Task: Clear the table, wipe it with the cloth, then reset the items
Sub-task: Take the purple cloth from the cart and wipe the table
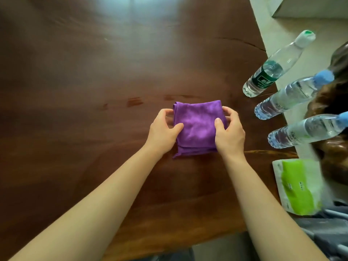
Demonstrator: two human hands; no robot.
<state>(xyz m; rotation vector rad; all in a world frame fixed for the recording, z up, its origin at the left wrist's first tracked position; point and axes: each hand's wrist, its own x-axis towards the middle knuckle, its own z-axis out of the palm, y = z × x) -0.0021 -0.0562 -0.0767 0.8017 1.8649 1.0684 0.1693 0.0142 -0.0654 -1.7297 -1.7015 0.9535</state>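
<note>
A folded purple cloth [197, 127] lies on the dark brown wooden table [94, 81], near its middle. My left hand [163, 131] grips the cloth's left edge, thumb on top. My right hand [229, 132] grips its right edge the same way. Along the table's right edge stand three clear water bottles: one with a green label and white cap [271, 70], and two with blue caps [288, 97] [305, 129]. A white and green tissue pack [297, 185] lies at the near right corner.
To the right of the table is pale floor [282, 29], with a dark brown wooden shape [337, 102] behind the bottles. Grey fabric [323, 232] shows at the lower right. The table's near edge runs across the bottom of the view.
</note>
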